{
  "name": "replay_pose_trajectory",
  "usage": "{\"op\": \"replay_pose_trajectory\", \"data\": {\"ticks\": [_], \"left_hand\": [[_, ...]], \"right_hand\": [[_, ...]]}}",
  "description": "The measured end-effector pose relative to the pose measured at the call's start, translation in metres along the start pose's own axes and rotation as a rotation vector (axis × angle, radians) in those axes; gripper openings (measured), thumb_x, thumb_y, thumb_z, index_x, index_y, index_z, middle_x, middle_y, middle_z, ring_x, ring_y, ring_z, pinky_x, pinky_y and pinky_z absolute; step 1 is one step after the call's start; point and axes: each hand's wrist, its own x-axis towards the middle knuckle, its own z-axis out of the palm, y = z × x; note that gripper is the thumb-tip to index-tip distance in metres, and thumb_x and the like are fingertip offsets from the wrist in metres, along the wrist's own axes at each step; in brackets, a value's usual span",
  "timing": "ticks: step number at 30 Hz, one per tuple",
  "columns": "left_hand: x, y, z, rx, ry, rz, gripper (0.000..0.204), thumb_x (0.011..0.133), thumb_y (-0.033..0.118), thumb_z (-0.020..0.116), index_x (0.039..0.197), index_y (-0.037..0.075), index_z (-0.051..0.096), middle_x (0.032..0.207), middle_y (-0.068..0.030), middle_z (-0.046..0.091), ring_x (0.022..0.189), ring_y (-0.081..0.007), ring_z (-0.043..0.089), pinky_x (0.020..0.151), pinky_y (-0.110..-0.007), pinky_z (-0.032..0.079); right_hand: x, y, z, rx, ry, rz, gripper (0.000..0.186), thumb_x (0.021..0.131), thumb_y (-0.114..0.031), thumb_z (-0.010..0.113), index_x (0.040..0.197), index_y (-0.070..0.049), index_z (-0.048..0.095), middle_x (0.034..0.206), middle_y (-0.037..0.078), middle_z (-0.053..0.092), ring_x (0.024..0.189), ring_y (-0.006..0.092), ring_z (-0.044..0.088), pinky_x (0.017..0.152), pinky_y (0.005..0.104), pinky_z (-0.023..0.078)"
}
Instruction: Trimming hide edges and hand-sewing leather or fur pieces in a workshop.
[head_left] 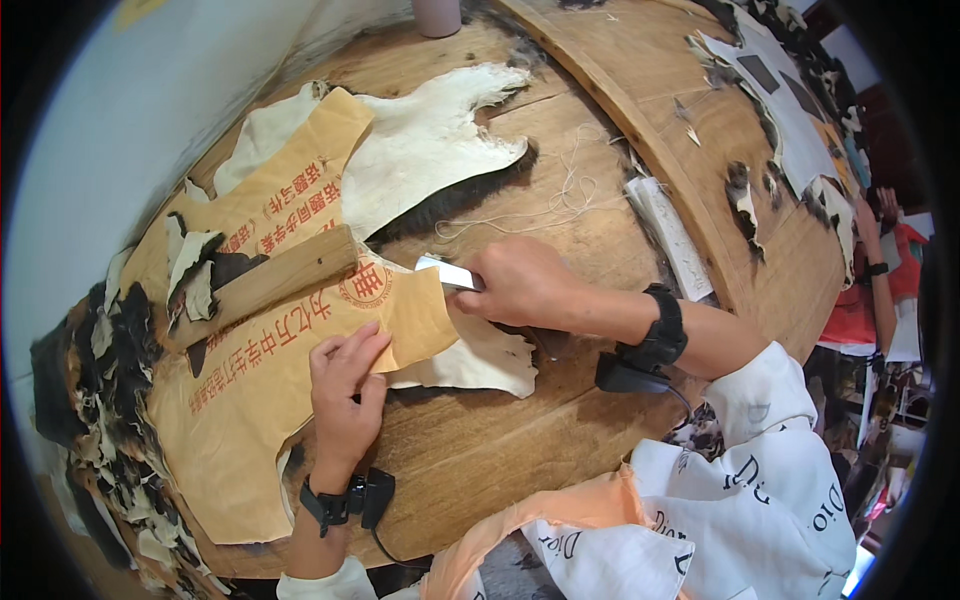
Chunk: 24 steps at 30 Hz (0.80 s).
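Observation:
A tan paper pattern (235, 440) with red print lies over a pale hide (430, 135) with dark fur at its edge. My left hand (347, 385) rests on the pattern near its right end, fingers stretched out and pressing on the paper. My right hand (520, 285) is closed around a white, flat-ended tool (447, 272), whose tip is at the pattern's right edge. What kind of tool it is cannot be made out, since my fingers cover most of it. A wooden strip (280, 280) lies across the pattern, with hide scraps beside it.
Fur scraps (110, 400) are heaped along the table's left edge. Loose thread (560, 205) lies beyond my right hand. A long wooden batten (630, 120) crosses the wooden table (480, 445). A cup (437, 18) stands at the far edge; another person's arm (880, 260) shows at right.

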Motion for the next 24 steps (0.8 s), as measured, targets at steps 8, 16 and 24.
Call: {"op": "replay_pose_trajectory", "data": {"ticks": [8, 16, 24], "left_hand": [[-0.002, -0.006, 0.005, 0.137, -0.035, 0.080, 0.022, 0.082, 0.011, 0.055, 0.099, 0.009, 0.069, 0.117, -0.0067, 0.059, 0.103, -0.0271, 0.042, 0.091, -0.034, 0.035], [-0.002, -0.007, 0.002, 0.079, 0.011, 0.066, 0.018, 0.081, 0.013, 0.058, 0.095, 0.011, 0.070, 0.114, -0.0031, 0.061, 0.099, -0.0255, 0.043, 0.086, -0.034, 0.036], [0.040, 0.022, 0.021, 0.444, -0.028, 0.280, 0.047, 0.089, 0.028, 0.047, 0.129, 0.004, 0.043, 0.136, -0.0147, 0.039, 0.128, -0.0318, 0.030, 0.103, -0.045, 0.022]], "right_hand": [[0.009, -0.001, 0.006, -0.103, 0.085, -0.019, 0.017, 0.070, -0.021, 0.062, 0.075, -0.005, 0.066, 0.065, 0.018, 0.060, 0.063, 0.0358, 0.060, 0.058, 0.0438, 0.047], [0.020, 0.007, 0.008, -0.096, 0.125, -0.002, 0.020, 0.071, -0.025, 0.062, 0.080, -0.008, 0.066, 0.067, 0.015, 0.062, 0.064, 0.0336, 0.060, 0.058, 0.0427, 0.047], [0.020, 0.012, 0.001, -0.041, 0.104, -0.059, 0.021, 0.069, -0.025, 0.063, 0.078, -0.007, 0.066, 0.067, 0.016, 0.061, 0.065, 0.0346, 0.060, 0.059, 0.0428, 0.047]]}}
